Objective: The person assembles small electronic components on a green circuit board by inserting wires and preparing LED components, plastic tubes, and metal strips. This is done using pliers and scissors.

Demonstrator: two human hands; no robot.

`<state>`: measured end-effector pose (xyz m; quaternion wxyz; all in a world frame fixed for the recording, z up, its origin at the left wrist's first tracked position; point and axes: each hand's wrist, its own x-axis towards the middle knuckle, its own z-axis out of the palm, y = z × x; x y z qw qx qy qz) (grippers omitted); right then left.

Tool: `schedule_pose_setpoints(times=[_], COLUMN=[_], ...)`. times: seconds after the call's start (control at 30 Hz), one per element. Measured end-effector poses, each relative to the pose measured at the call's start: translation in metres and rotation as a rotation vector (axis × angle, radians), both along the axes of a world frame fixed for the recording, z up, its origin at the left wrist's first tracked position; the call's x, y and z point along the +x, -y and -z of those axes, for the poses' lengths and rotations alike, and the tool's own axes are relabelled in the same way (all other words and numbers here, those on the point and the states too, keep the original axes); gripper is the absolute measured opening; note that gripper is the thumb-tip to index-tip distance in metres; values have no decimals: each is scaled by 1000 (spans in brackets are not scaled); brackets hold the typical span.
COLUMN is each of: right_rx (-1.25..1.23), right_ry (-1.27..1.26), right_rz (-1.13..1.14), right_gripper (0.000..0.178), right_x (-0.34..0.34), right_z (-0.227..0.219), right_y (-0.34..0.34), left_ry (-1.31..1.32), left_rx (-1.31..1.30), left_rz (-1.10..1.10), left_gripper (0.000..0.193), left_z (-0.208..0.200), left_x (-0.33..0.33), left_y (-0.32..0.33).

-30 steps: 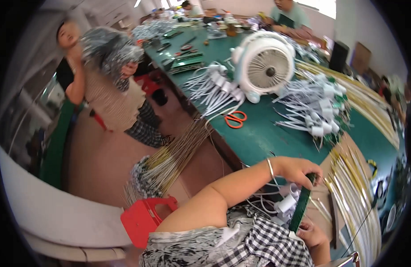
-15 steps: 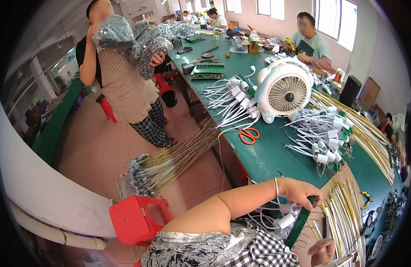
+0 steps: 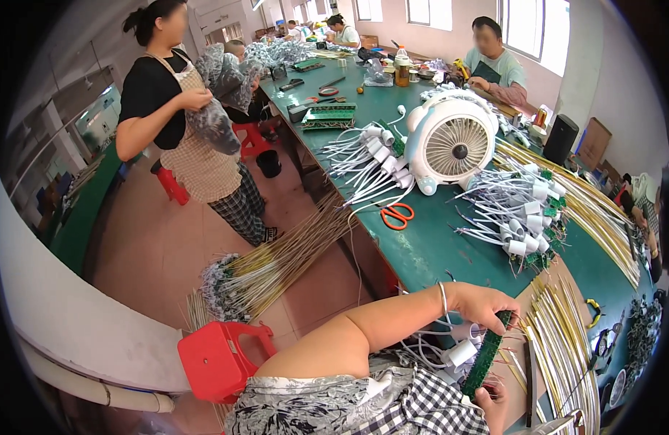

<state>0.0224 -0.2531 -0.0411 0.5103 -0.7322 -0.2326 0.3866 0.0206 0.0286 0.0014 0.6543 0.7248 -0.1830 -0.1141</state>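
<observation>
Green circuit board [image 3: 482,362], long, narrow, bristling with thin reddish wires, slants near the table [image 3: 436,250] edge, upper end pinched by the left hand [image 3: 487,306], lower end by the right hand [image 3: 493,400]. Farther off, a bottle [image 3: 402,68] contains amber liquid; a co-worker [image 3: 193,170] grips filled plastic bags [image 3: 217,119]; the black bucket [image 3: 269,165]'s contents are unclear.

head view | readable text, numbers, signs: none | white desk fan [image 3: 453,141]: no lettering legible | bottle [image 3: 402,67] on bench [image 3: 436,246]: any print too small | held green circuit board [image 3: 485,359]: any markings too fine to read
</observation>
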Motion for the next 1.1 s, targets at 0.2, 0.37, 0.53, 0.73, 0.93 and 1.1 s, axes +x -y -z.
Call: schedule_pose_setpoints(times=[0.2, 0.37, 0.53, 0.73, 0.93, 1.1], right_rx=[103, 408, 423, 364, 235, 106], right_ry=[94, -101, -204, -206, -319, -45], right_rz=[2, 512, 367, -228, -12, 117], right_gripper=[32, 18, 25, 52, 39, 22], right_x=[-8, -4, 15, 0, -14, -12], right_z=[5, -24, -20, -2, -6, -19], right_y=[25, 23, 20, 23, 24, 24], left_ry=[3, 277, 139, -51, -211, -263], left_rx=[48, 155, -175, -151, -68, 31], left_rz=[30, 5, -122, -195, -169, -150], left_gripper=[26, 37, 24, 30, 29, 28], left_z=[-3, 15, 15, 19, 19, 16], left_x=[1, 14, -18, 3, 9, 20], left_y=[17, 3, -24, -9, -3, -1])
